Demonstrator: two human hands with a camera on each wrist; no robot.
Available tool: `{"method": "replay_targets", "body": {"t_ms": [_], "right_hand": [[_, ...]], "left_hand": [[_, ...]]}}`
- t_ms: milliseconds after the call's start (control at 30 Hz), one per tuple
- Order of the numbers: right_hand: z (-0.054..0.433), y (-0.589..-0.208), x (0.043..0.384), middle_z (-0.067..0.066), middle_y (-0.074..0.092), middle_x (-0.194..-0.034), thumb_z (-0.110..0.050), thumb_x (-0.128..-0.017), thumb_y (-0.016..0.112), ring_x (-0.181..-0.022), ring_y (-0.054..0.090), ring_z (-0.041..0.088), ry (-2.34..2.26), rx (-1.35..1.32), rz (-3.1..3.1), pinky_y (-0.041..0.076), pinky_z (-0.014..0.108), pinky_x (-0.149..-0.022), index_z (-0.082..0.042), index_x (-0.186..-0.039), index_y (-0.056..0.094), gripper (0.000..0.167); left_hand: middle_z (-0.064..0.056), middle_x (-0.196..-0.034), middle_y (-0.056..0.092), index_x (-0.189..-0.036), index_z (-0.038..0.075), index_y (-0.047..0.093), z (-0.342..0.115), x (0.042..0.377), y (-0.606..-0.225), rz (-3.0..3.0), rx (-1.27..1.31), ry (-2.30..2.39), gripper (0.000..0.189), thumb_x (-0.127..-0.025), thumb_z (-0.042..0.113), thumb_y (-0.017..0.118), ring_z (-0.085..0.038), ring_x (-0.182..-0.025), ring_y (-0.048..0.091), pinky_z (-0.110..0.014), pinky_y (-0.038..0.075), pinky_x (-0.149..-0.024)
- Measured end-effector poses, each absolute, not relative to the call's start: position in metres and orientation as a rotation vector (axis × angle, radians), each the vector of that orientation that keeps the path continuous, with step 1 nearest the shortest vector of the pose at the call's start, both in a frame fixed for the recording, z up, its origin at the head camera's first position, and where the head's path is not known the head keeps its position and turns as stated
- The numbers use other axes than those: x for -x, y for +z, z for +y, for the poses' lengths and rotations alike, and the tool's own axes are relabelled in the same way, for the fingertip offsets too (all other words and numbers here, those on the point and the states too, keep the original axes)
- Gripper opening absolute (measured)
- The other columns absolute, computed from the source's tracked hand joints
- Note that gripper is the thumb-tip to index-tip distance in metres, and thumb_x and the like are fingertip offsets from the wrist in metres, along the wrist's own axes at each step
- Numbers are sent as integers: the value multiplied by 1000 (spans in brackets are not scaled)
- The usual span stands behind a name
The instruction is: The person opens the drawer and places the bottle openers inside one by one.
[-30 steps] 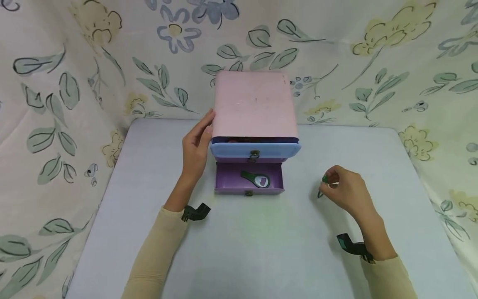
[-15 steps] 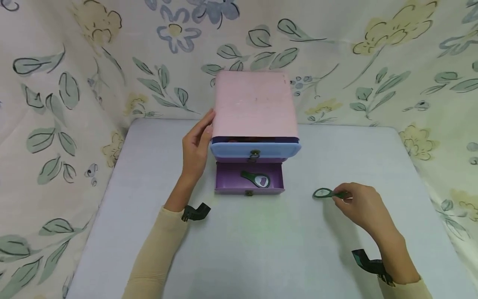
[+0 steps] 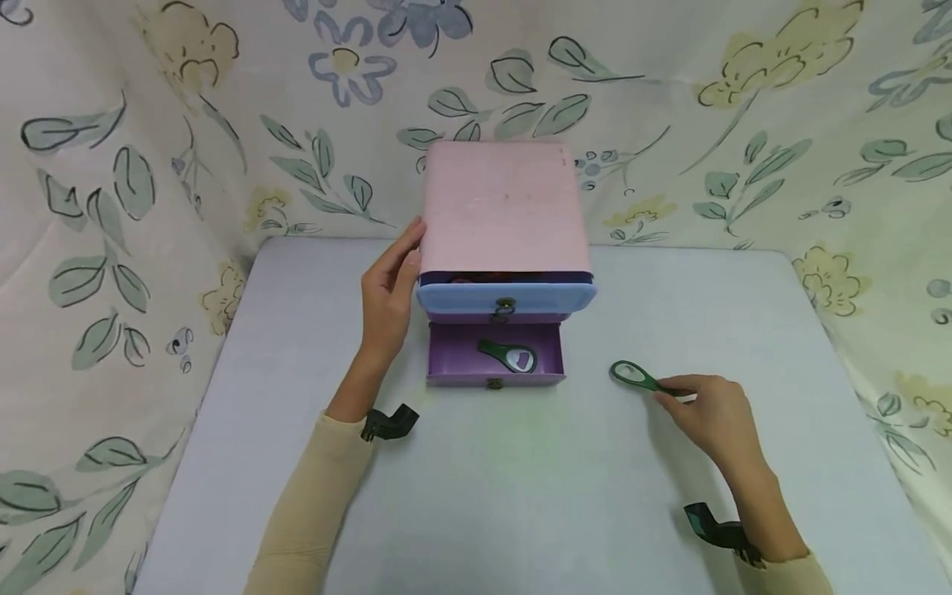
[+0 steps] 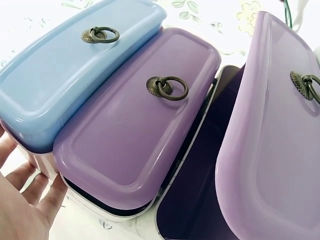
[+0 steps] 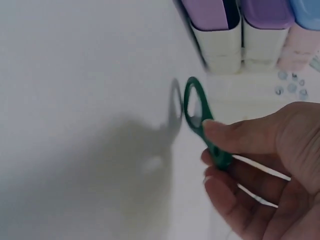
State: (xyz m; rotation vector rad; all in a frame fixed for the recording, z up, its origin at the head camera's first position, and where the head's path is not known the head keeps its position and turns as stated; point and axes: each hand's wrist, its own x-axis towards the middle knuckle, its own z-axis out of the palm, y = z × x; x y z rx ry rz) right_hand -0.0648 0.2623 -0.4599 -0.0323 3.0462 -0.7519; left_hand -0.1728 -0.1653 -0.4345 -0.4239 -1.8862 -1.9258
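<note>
My right hand pinches the handle of a small green magnifying glass between thumb and fingers. Its oval frame points left, over the table to the right of the drawers; in the right wrist view the magnifying glass tilts upward. With fairly straight fingers, my left hand rests against the left side of a small drawer cabinet with a pink top. The cabinet's lowest purple drawer is pulled out. Inside lies a similar green magnifying glass, its round end to the right.
The blue top drawer sticks out slightly, with dark contents partly hidden beneath the pink top. Brass ring pulls hang on the drawer fronts. The cabinet stands near the back edge of the white table, before a flowered cloth.
My right hand first drew right and toward me, then slightly left. The magnifying glass in it turned from pointing down to pointing left. My left hand stayed at the cabinet.
</note>
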Motion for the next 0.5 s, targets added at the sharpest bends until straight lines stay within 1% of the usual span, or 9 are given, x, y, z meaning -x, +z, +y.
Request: {"method": "replay_targets", "body": {"t_ms": [67,133,200,267,333,500], "right_hand": [[261,-466,64,22,82,-98,-14,-89,85,-75,80,25,-855,-10,3044,52,19,-54,-3,-104,84,18],[258,-470,63,22,82,-101,-16,-89,85,-73,78,12,-952,-45,3032,54,18,-54,-5,-106,84,19],[253,-473,63,20,82,-102,-17,-89,86,-73,73,-2,-1037,-65,3029,55,17,-54,-6,-106,85,20],[247,-474,63,18,83,-101,-16,-88,87,-74,66,-13,-1113,-54,3028,55,16,-55,-8,-107,85,21],[241,-474,64,17,83,-101,-16,-88,88,-76,63,-17,-1181,-32,3022,56,15,-57,-9,-108,85,21],[228,-472,66,14,83,-104,-18,-89,87,-82,64,-16,-1274,5,2951,57,14,-61,-10,-109,85,22]], "left_hand": [[-14,-161,53,-150,-1,56,-164,173,-434,-1882,428,-1933,42,-109,7,50,-22,-153,49,-28,43,-124],[-14,-161,53,-150,-2,56,-164,174,-435,-1880,434,-1936,42,-109,6,50,-22,-153,49,-28,43,-124],[-14,-161,53,-150,-1,57,-164,174,-435,-1883,433,-1933,42,-109,6,50,-22,-153,49,-28,43,-124],[-12,-161,54,-150,0,57,-164,174,-435,-1886,426,-1930,42,-109,6,50,-21,-153,49,-28,43,-124],[-11,-161,54,-150,1,57,-165,174,-435,-1890,417,-1927,42,-109,7,50,-21,-153,49,-28,43,-124],[-10,-161,54,-150,2,57,-165,173,-435,-1892,407,-1929,42,-110,8,50,-20,-153,49,-28,43,-125]]}}
